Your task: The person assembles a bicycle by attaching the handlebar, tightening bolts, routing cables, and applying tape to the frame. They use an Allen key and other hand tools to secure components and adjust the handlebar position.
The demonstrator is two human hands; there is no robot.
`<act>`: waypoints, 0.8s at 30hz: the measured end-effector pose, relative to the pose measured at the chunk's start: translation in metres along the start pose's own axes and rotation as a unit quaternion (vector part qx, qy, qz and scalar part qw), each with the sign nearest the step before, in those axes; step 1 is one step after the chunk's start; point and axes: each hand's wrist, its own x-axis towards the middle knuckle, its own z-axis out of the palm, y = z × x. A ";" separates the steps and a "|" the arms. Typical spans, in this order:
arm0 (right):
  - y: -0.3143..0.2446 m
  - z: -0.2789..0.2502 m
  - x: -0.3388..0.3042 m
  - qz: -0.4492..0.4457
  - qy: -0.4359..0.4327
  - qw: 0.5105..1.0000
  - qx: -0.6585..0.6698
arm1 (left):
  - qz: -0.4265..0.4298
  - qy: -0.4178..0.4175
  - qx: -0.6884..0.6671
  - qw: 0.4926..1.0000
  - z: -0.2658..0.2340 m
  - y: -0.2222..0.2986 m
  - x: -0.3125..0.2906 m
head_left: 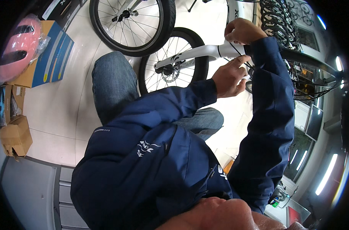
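A bicycle with a white fork (197, 53) stands in front of me, its front wheel (143, 78) carrying a disc brake rotor (170, 73). Thin black cables (235, 50) run beside the white head tube (227, 50). My right hand (244, 31) is closed at the frame above the head tube, its fingertips pinching a black cable. Just below, my left hand (230, 78) has its index finger stretched toward the cables near the head tube; its other fingers are bent and apart. What lies behind its fingertips is partly hidden.
The black handlebar (308, 60) curves off to the right. Another bicycle wheel (132, 23) stands at the upper left. Along the left are a pink helmet (19, 53) in plastic, a blue and brown box (53, 57) and an opened carton (15, 134). Several bicycles (279, 23) line the upper right.
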 end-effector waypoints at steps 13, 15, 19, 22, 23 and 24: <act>0.002 0.019 0.026 0.055 -0.037 0.994 -0.086 | -0.011 -0.050 0.065 0.997 0.007 -0.004 0.001; 0.001 0.019 0.027 0.056 -0.044 0.991 -0.110 | -0.033 -0.071 0.078 0.994 0.007 -0.004 0.001; 0.001 0.021 0.028 0.030 -0.021 0.988 -0.152 | -0.026 -0.055 0.053 0.997 0.009 -0.005 0.001; 0.001 0.023 0.027 0.006 -0.004 0.989 -0.145 | -0.031 -0.051 0.042 0.997 0.010 -0.006 0.001; 0.001 0.023 0.026 0.003 -0.001 0.989 -0.147 | -0.030 -0.054 0.040 0.997 0.010 -0.006 0.001; 0.001 0.024 0.026 0.003 0.003 0.988 -0.152 | -0.030 -0.055 0.040 0.997 0.010 -0.006 0.001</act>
